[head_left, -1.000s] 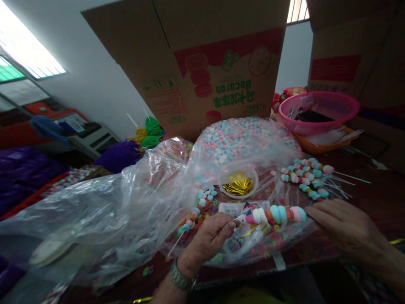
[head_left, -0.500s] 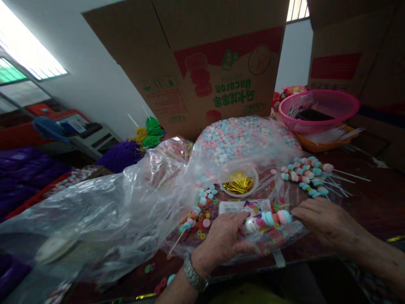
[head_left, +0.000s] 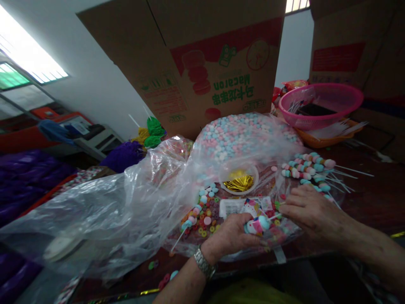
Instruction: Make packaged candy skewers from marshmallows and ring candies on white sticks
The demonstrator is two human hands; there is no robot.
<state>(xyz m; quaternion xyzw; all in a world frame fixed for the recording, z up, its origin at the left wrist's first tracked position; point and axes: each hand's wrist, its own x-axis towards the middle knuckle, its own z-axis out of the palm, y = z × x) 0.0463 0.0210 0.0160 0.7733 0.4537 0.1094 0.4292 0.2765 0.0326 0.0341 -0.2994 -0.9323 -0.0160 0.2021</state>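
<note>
Left fingers (head_left: 243, 218) grasp candy skewer (head_left: 257, 225); right fingers (head_left: 292, 202) beside stick end (grip unclear); alignment calls for steady hold.

Daylight is entering through the upper-left window (head_left: 28, 46), which is glaring white. The surface (head_left: 363, 190) is lying dim. The clear plastic (head_left: 152, 185) is throwing highlights. Edges are stretching; fine print is blurring.

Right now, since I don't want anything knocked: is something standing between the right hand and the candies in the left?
Nothing visible blocks the way from the right hand to the candy skewer in the left hand; only its bare white stick spans the gap. Loose candies lie below.
</note>
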